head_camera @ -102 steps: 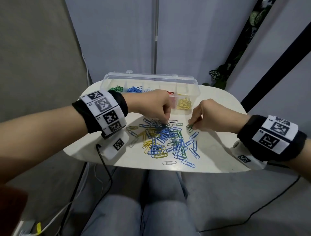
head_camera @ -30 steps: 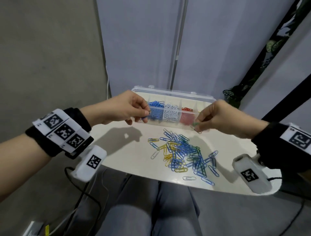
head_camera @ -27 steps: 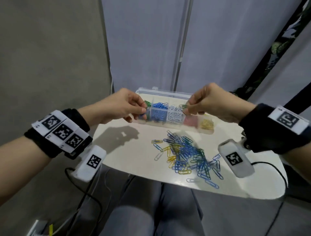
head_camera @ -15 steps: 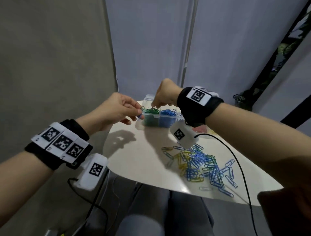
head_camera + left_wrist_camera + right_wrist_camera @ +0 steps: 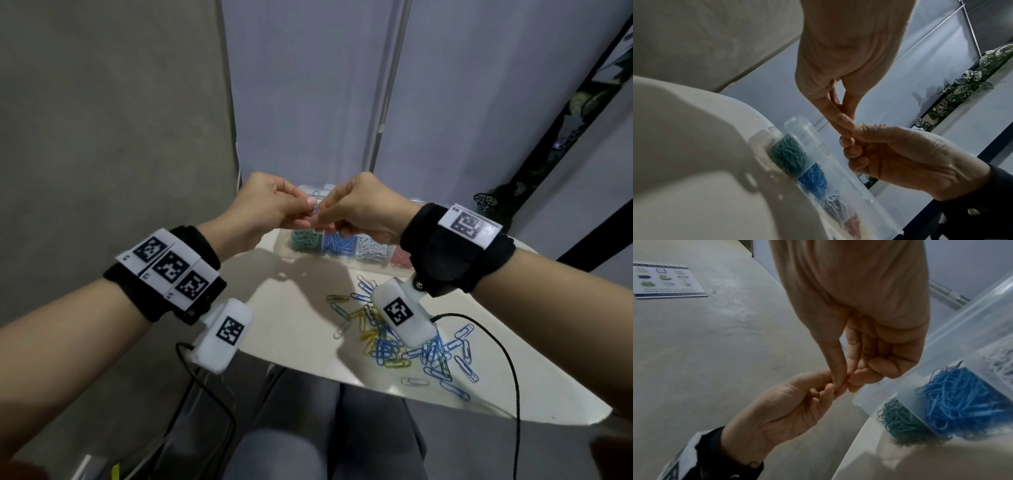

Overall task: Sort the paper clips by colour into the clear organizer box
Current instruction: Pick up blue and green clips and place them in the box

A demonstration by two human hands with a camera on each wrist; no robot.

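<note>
Both hands meet in the air above the left end of the clear organizer box (image 5: 373, 265). My left hand (image 5: 310, 205) pinches a small blue paper clip (image 5: 315, 209) between thumb and forefinger. My right hand (image 5: 323, 215) pinches the same clip from the other side. In the left wrist view a loop of the clip (image 5: 841, 140) shows under the left hand's fingertips (image 5: 844, 125). The right wrist view hides the clip behind the touching fingertips (image 5: 838, 378). The box holds green clips (image 5: 305, 240), blue clips (image 5: 339, 245), white clips (image 5: 371, 250) and red clips (image 5: 400, 258) in separate compartments.
A loose pile of mixed clips (image 5: 394, 339), mostly blue with some yellow and green, lies on the white table (image 5: 294, 325) in front of the box. Black cables (image 5: 513, 377) hang off the table's near edge. My knees are below it. A wall stands close on the left.
Half a second ago my right hand was over the green compartment at the box's left end. It has come back to the left hand, and both now pinch the blue clip.
</note>
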